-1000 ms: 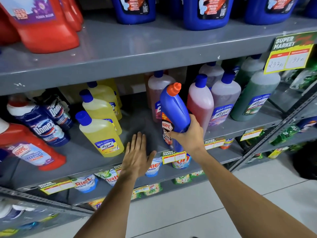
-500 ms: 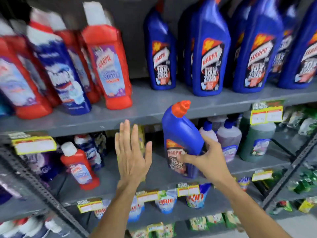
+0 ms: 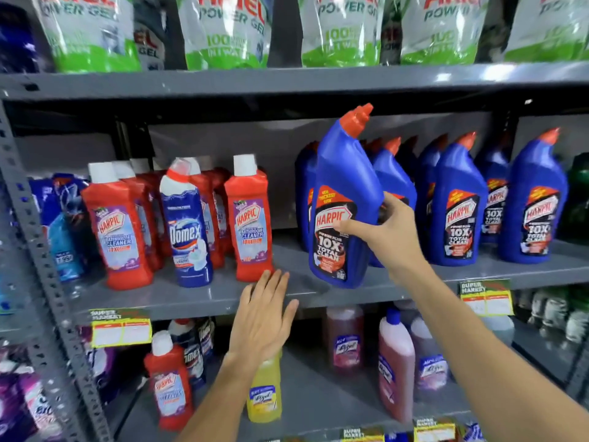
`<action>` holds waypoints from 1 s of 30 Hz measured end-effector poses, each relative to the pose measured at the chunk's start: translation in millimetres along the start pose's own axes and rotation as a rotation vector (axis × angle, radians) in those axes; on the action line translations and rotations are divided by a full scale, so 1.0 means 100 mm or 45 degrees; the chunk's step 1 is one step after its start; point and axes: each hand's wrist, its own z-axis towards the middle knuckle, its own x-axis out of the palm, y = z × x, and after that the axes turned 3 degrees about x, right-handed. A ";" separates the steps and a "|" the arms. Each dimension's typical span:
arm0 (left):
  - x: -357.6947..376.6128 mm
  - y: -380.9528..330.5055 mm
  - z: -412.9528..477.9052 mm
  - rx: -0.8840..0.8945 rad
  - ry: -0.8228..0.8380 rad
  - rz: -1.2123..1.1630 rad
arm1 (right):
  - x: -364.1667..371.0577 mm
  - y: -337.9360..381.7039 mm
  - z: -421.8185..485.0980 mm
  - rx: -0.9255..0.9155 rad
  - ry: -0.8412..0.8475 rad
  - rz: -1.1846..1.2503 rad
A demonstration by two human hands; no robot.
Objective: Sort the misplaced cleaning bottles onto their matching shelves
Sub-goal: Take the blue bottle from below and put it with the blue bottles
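Note:
My right hand (image 3: 387, 231) grips a blue Harpic bottle (image 3: 345, 199) with an orange cap, held tilted just above the grey middle shelf (image 3: 197, 295), right in front of a row of matching blue Harpic bottles (image 3: 459, 212). My left hand (image 3: 263, 317) is open, fingers spread, by the shelf's front edge and holds nothing. Left on the same shelf stand red Harpic bathroom cleaner bottles (image 3: 251, 221) with a blue-and-white Domex bottle (image 3: 188, 231) among them.
Ariel Power Gel pouches (image 3: 341, 30) fill the top shelf. On the lower shelf stand a red Harpic bottle (image 3: 170, 387), a yellow bottle (image 3: 264, 393), pink bottles (image 3: 395, 362) and Domex bottles. Price tags (image 3: 121, 330) hang on shelf edges. A perforated upright (image 3: 38, 250) runs down the left.
My right hand has lifted the blue Harpic bottle from the lower shelf up to the middle shelf with the matching blue bottles. My view has tilted upward. My left hand stays open.

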 end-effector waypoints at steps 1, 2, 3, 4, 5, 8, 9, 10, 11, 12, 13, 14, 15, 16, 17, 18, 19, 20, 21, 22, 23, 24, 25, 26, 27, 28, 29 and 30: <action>0.01 0.00 0.00 0.001 0.003 -0.005 | 0.05 -0.06 0.07 -0.002 -0.015 -0.024; 0.01 0.01 0.00 0.005 0.006 -0.005 | 0.10 -0.13 0.13 0.000 -0.023 -0.048; 0.02 0.02 0.00 0.004 0.003 -0.005 | 0.15 -0.20 0.19 0.005 -0.029 -0.076; 0.02 0.02 0.01 -0.004 -0.006 -0.010 | 0.18 -0.28 0.24 0.013 -0.032 -0.104; 0.02 0.01 0.02 -0.018 -0.014 -0.022 | 0.21 -0.35 0.29 0.025 -0.027 -0.126; 0.02 -0.02 0.03 -0.065 -0.031 -0.052 | 0.24 -0.53 0.42 0.066 0.013 -0.138; 0.01 -0.03 0.03 -0.074 -0.036 -0.058 | 0.25 -0.58 0.45 0.078 0.024 -0.135; 0.01 -0.04 0.03 -0.079 -0.041 -0.061 | 0.24 -0.62 0.47 0.090 0.030 -0.127; 0.01 -0.05 0.03 -0.086 -0.045 -0.057 | 0.24 -0.66 0.50 0.102 0.035 -0.116; 0.01 -0.05 0.04 -0.096 -0.043 -0.053 | 0.24 -0.69 0.52 0.117 0.042 -0.097; 0.01 -0.06 0.04 -0.103 -0.039 -0.051 | 0.22 -0.72 0.54 0.136 0.056 -0.078; 0.01 -0.06 0.04 -0.109 -0.036 -0.048 | 0.21 -0.75 0.55 0.162 0.079 -0.055; 0.01 -0.07 0.04 -0.113 -0.035 -0.048 | 0.20 -0.78 0.55 0.178 0.109 -0.045; 0.01 -0.07 0.04 -0.117 -0.032 -0.049 | 0.18 -0.83 0.54 0.183 0.145 -0.053; 0.01 -0.07 0.03 -0.121 -0.029 -0.050 | 0.17 -0.89 0.51 0.179 0.180 -0.082; 0.00 -0.07 0.04 -0.125 -0.027 -0.052 | 0.17 -0.96 0.47 0.183 0.207 -0.121; 0.00 -0.07 0.03 -0.128 -0.025 -0.053 | 0.16 -1.03 0.42 0.193 0.231 -0.162; 0.00 -0.08 0.03 -0.130 -0.024 -0.054 | 0.16 -1.09 0.36 0.205 0.252 -0.191; -0.01 -0.08 0.03 -0.132 -0.023 -0.055 | 0.16 -1.14 0.33 0.216 0.275 -0.221; -0.01 -0.09 0.03 -0.134 -0.020 -0.056 | 0.16 -1.18 0.30 0.231 0.298 -0.249; -0.02 -0.10 0.03 -0.136 -0.019 -0.054 | 0.15 -1.20 0.29 0.243 0.318 -0.277; -0.02 -0.11 0.03 -0.139 -0.020 -0.050 | 0.14 -1.22 0.31 0.259 0.336 -0.296; -0.02 -0.12 0.03 -0.143 -0.021 -0.046 | 0.13 -1.23 0.33 0.273 0.347 -0.314; -0.02 -0.12 0.03 -0.149 -0.022 -0.046 | 0.12 -1.25 0.35 0.287 0.340 -0.324; -0.02 -0.13 0.03 -0.154 -0.026 -0.047 | 0.12 -1.26 0.36 0.296 0.319 -0.320; -0.02 -0.13 0.03 -0.160 -0.030 -0.051 | 0.13 -1.28 0.37 0.303 0.287 -0.306; -0.02 -0.14 0.02 -0.163 -0.032 -0.052 | 0.13 -1.29 0.38 0.306 0.254 -0.297; -0.02 -0.14 0.02 -0.164 -0.032 -0.051 | 0.14 -1.31 0.39 0.310 0.233 -0.294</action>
